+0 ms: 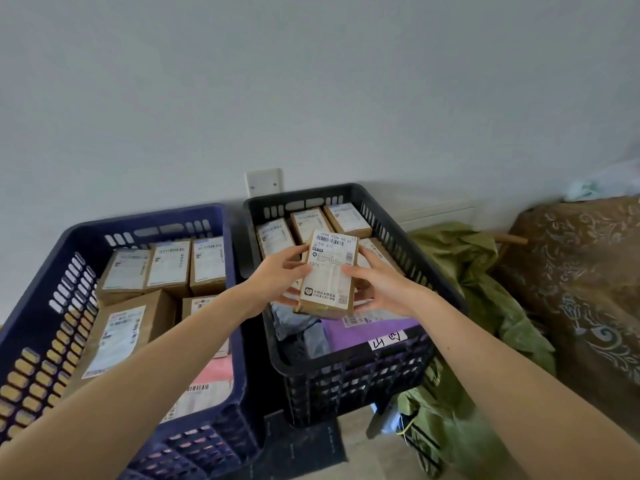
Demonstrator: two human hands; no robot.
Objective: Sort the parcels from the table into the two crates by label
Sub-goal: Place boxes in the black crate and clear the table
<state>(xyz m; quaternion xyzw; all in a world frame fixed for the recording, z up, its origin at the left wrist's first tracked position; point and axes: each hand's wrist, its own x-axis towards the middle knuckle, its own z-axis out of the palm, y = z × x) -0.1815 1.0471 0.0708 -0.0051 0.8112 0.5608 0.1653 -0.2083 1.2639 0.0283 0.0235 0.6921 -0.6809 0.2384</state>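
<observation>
A small brown cardboard parcel (329, 275) with a white shipping label hangs above the black crate (349, 362). My left hand (277, 284) grips its left side and my right hand (381, 284) grips its right side. The black crate holds several brown boxes at the back and a purple parcel (367, 332) and grey bags at the front; a white tag is stuck on its front rim. To the left stands the blue crate (34, 289), holding several labelled brown boxes and a pink parcel (214, 375).
Green sacks (485, 296) lie heaped right of the black crate. A brown patterned cushion or sofa (588, 289) fills the far right. A white wall with a blank socket plate (264, 181) stands behind the crates.
</observation>
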